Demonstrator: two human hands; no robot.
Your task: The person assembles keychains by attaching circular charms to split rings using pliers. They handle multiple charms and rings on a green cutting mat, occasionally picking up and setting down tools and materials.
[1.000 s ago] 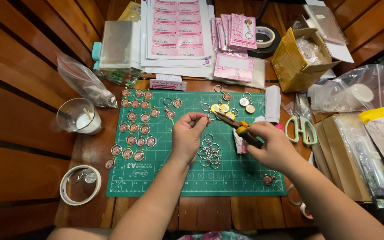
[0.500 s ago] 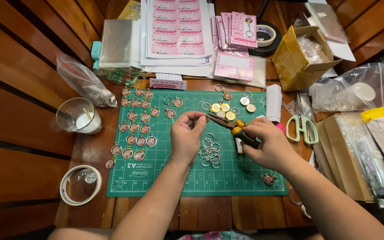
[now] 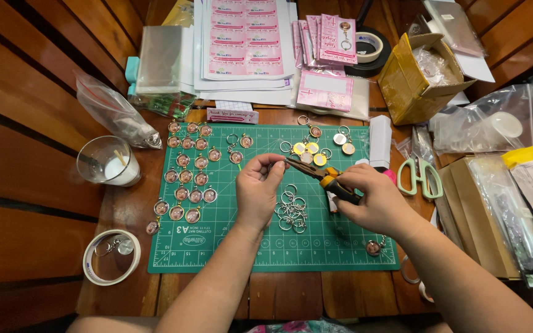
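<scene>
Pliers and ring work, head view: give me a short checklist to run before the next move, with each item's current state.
1. Pliers in the right hand grip: ok.
2. Plier tip meets the left hand fingertips: ok.
3. Small part pinched in the left hand: cannot tell, too small to see.
4. Pile of loose rings lies on the green cutting mat between the hands: ok.
5. Rows of finished round charms apart from the hands: ok.
6. Scissors lie off the mat, beside the right hand: ok.
</scene>
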